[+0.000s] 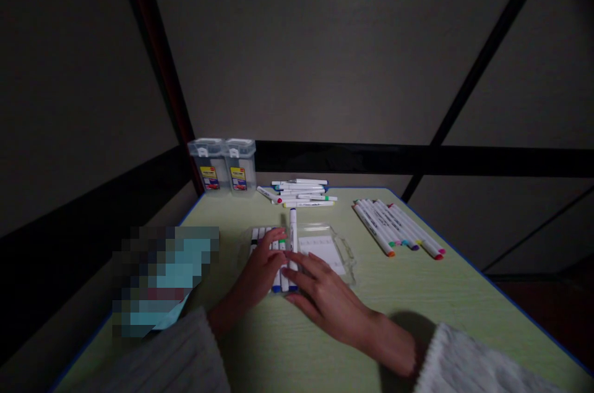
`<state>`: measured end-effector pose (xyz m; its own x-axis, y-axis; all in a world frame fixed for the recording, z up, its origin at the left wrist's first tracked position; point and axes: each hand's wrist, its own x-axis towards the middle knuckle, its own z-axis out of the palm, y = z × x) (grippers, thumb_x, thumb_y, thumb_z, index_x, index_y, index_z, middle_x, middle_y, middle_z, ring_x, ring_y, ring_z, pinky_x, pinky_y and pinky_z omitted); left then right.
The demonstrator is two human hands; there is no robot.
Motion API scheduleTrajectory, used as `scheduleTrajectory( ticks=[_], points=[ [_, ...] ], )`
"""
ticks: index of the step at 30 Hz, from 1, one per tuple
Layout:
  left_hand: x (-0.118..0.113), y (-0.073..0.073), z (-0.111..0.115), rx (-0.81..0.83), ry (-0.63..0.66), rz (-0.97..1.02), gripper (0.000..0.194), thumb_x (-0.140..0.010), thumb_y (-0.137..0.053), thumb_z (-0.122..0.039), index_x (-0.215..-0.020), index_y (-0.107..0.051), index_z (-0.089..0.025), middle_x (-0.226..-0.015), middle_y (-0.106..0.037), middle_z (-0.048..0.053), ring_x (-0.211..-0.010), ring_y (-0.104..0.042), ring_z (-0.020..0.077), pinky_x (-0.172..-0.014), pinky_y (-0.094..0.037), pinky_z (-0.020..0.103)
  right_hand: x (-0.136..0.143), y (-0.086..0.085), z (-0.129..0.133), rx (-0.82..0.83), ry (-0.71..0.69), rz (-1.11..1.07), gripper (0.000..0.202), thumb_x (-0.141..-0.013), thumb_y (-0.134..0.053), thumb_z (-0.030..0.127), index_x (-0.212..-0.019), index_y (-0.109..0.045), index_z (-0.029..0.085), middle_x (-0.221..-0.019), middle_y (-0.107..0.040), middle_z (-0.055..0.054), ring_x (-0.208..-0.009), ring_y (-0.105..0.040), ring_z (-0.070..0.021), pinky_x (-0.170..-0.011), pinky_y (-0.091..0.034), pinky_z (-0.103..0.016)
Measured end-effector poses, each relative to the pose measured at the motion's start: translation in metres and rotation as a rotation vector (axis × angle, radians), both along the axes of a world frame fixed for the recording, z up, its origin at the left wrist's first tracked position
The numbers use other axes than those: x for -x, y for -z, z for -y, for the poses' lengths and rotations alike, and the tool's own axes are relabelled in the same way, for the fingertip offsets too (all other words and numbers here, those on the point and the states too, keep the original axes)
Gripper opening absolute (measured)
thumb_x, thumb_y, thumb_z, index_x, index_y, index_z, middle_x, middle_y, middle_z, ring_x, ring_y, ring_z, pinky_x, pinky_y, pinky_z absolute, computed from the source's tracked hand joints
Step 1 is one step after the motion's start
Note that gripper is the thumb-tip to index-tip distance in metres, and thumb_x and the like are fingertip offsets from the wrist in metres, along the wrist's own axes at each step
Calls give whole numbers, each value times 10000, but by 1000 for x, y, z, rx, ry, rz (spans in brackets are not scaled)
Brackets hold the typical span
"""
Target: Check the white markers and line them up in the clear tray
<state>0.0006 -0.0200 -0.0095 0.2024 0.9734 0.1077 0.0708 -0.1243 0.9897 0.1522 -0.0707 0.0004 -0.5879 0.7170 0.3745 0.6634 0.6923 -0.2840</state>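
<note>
An open clear plastic case lies on the green table, with several white markers side by side in its left half. The right half holds a white insert. One white marker with a dark blue end sticks out past the case's far edge. My left hand rests over the markers, its fingers bent and touching them. My right hand lies at their right side, fingers spread, fingertips against the marker that sticks out. Fingers partly hide the row.
Two clear lidded boxes stand at the back left. A loose pile of markers lies behind the case, and a row of markers to the right. A pixelated light-blue item is at the left edge.
</note>
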Motion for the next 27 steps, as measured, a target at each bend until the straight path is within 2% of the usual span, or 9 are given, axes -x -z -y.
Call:
scheduleTrajectory(
  ticks=[3,6,9,12,16,19,22,27],
  points=[
    [-1,-4,2,11,9,-2,398,-646,-501,-178,-1038,-438,-166,-1063,-554,97,-754,-604,157,-699,-480,305,-1,1,-1,7,-3,-31,344,-847,-460,248,-1168,-515,138,-1256,-476,-119,-1156,-429,-218,-978,-368,-382],
    [-1,-6,2,4,29,26,366,-652,-515,-194,-1007,-427,-171,-932,-591,65,-790,-601,163,-723,-470,298,-4,0,-2,17,-6,-85,344,-855,-440,221,-1184,-503,145,-1263,-468,-112,-1170,-420,-201,-975,-376,-360],
    [-1,-6,2,13,68,59,369,-650,-523,-184,-1004,-420,-175,-887,-608,50,-784,-604,157,-744,-459,300,-9,-3,-5,31,7,-138,348,-857,-429,201,-1199,-489,178,-1289,-440,-100,-1161,-437,-186,-956,-394,-357],
    [0,-5,0,28,83,69,347,-643,-523,-173,-976,-426,-169,-868,-615,47,-741,-616,154,-719,-454,298,-21,-6,-14,22,85,-183,311,-846,-436,183,-1137,-541,151,-1256,-468,-126,-1114,-485,-196,-928,-413,-360],
    [1,-4,-2,39,78,57,273,-636,-521,-183,-900,-457,-159,-809,-619,34,-684,-618,150,-657,-450,284,-52,-7,-34,-40,255,-226,237,-820,-432,130,-931,-641,125,-1167,-542,-138,-1013,-560,-209,-879,-439,-349],
    [1,-5,-3,43,76,65,244,-611,-528,-170,-850,-476,-162,-749,-621,15,-641,-608,144,-616,-448,273,-82,-5,-48,-76,419,-123,224,-785,-454,100,-857,-664,125,-1109,-584,-146,-961,-587,-229,-852,-442,-347],
    [0,-4,-4,39,63,58,211,-604,-525,-164,-811,-486,-161,-714,-615,4,-608,-597,135,-589,-443,264,-107,-5,-57,-29,537,49,247,-761,-440,57,-761,-675,133,-1088,-605,-140,-926,-601,-240,-820,-444,-332],
    [-1,0,-5,22,61,61,187,-609,-503,-169,-796,-490,-158,-690,-599,-4,-568,-576,117,-551,-429,248,-131,-5,-64,63,592,217,277,-727,-420,14,-760,-670,130,-1093,-610,-142,-987,-573,-254,-844,-410,-306]
  ],
)
